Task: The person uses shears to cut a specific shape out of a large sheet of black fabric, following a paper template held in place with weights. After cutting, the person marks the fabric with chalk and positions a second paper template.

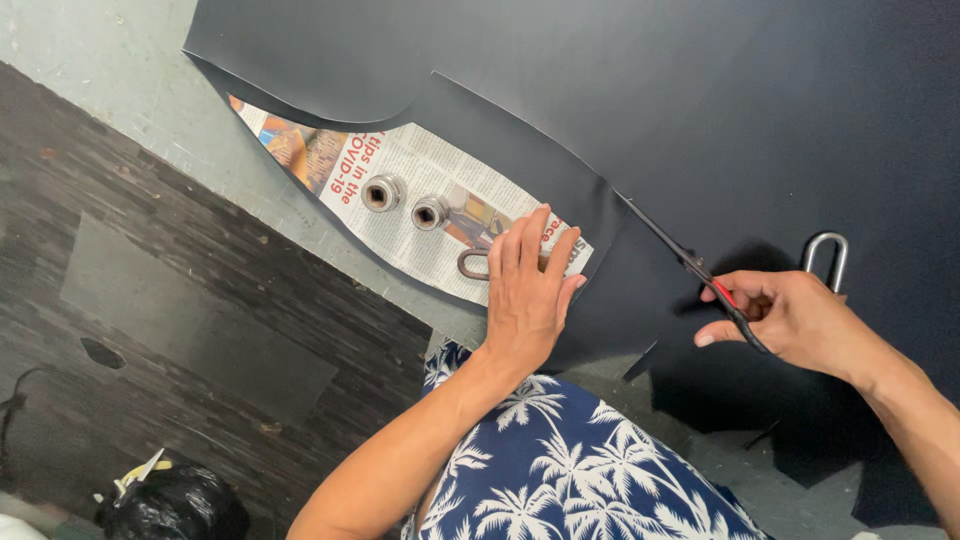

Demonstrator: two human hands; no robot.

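Pressing flat, fingers spread, the left hand [527, 295] held nothing, pinning the dark sheet [700, 120] over the newspaper [420, 190]. Beside it, the right hand [790, 318] gripped scissors [690, 262] cutting that sheet; two metal sockets [382, 192] lay on the newspaper.

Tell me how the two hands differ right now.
The left hand lies flat, fingers spread, pressing the black sheet over the newspaper; the right hand is curled around the scissors. The left holds nothing; the right has the scissors in its grip, blades at the cut. Both are bare and rest over the sheet.
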